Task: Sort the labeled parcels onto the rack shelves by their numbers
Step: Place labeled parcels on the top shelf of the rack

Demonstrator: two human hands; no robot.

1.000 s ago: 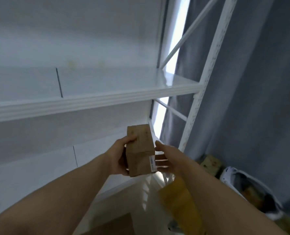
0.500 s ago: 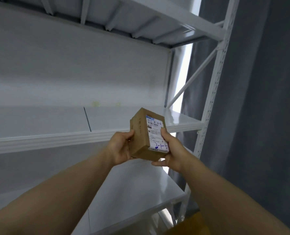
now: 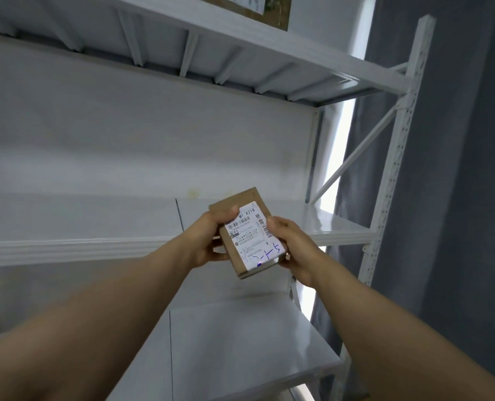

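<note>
You hold the cardboard parcel (image 3: 247, 235) off the rack, before the middle shelf's (image 3: 95, 244) front edge. Your left hand (image 3: 208, 241) grips its left side, thumb over the top corner; your right hand (image 3: 294, 247) grips its right edge. Since half a second ago, the parcel has tipped back so its label (image 3: 252, 231) faces you squarely, handwritten mark nearest.

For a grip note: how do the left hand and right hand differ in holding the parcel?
The left hand takes the parcel by its left edge, thumb over the label's upper corner; the right hand takes the right edge, thumb beside the side barcode. The right hand sits lower, fingers curling under the lower corner; the left hand's fingers are hidden behind. Both grip the same parcel.
</note>
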